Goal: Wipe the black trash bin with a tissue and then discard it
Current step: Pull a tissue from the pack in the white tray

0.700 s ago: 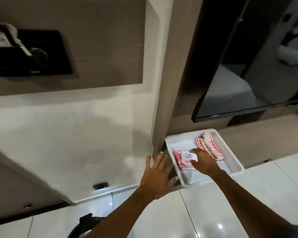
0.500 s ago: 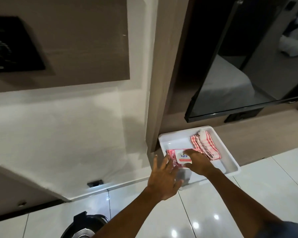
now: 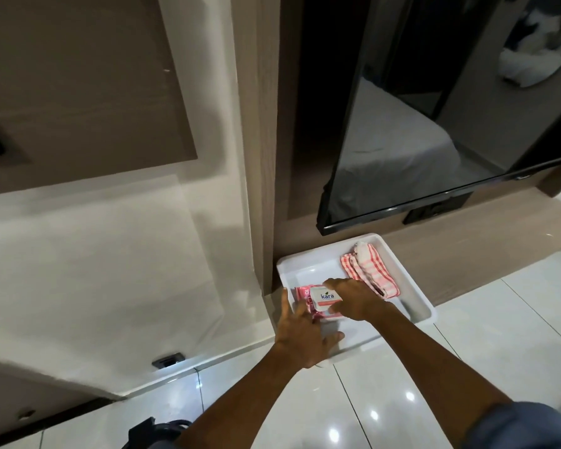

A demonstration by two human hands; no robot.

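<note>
A pink pack of tissues (image 3: 318, 301) with a white "kara" lid lies in a white tray (image 3: 412, 296) on the floor. My right hand (image 3: 358, 298) grips the pack's lid from the right, thumb under it and fingers over it. At the pack's left end my left hand (image 3: 303, 335) rests over the tray's near left corner, fingers spread and touching the pack. Only a small black part of the trash bin (image 3: 153, 434) shows at the bottom edge, below my left forearm.
A folded red-and-white checked cloth (image 3: 368, 270) lies in the tray's far right part. A wall-mounted black TV (image 3: 418, 150) hangs above the tray. A wooden pillar (image 3: 256, 157) stands left of the tray. Glossy white floor tiles (image 3: 386, 384) spread around.
My left hand has moved forward from beside the tray onto the pack's left end. My right hand has stayed on the lid. The view has shifted so the bin sits lower in frame.
</note>
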